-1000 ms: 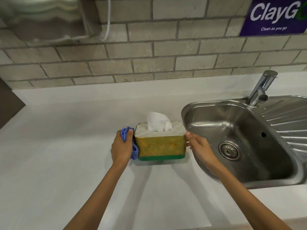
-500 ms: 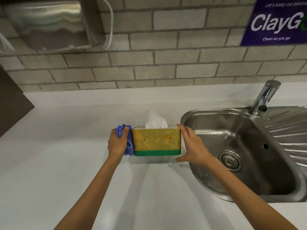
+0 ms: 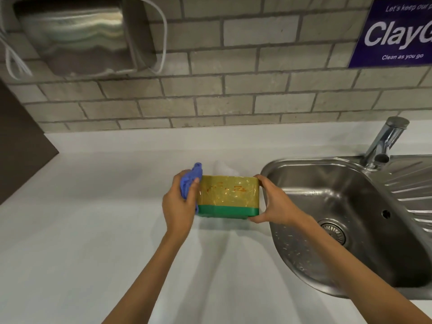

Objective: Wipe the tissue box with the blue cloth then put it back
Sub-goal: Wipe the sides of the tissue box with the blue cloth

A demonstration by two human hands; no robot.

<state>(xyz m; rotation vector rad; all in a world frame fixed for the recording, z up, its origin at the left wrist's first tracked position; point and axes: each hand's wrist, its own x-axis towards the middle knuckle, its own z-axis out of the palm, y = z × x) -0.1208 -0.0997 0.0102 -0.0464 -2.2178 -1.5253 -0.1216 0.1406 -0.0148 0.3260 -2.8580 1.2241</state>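
The tissue box (image 3: 228, 195) is yellow with a green band along its bottom, and it is held between both hands just above the white counter (image 3: 70, 230). It is tipped back, so its front face points at me and its top is hidden. A white tissue (image 3: 222, 167) pokes out behind it. My left hand (image 3: 178, 204) presses a bunched blue cloth (image 3: 190, 180) against the box's left end. My right hand (image 3: 274, 202) grips the right end, thumb under the bottom corner.
A steel sink (image 3: 339, 218) lies just right of the box, with a tap (image 3: 385, 141) at its far edge and a ribbed drainboard (image 3: 416, 190). A brick wall (image 3: 210, 97) stands behind, carrying a metal dispenser (image 3: 77, 36) and a blue sign (image 3: 397, 31).
The box has been tilted back and lifted slightly, hiding its top. My right hand moved from a fingertip touch to a full grip on the right end. The cloth slid up the left end.
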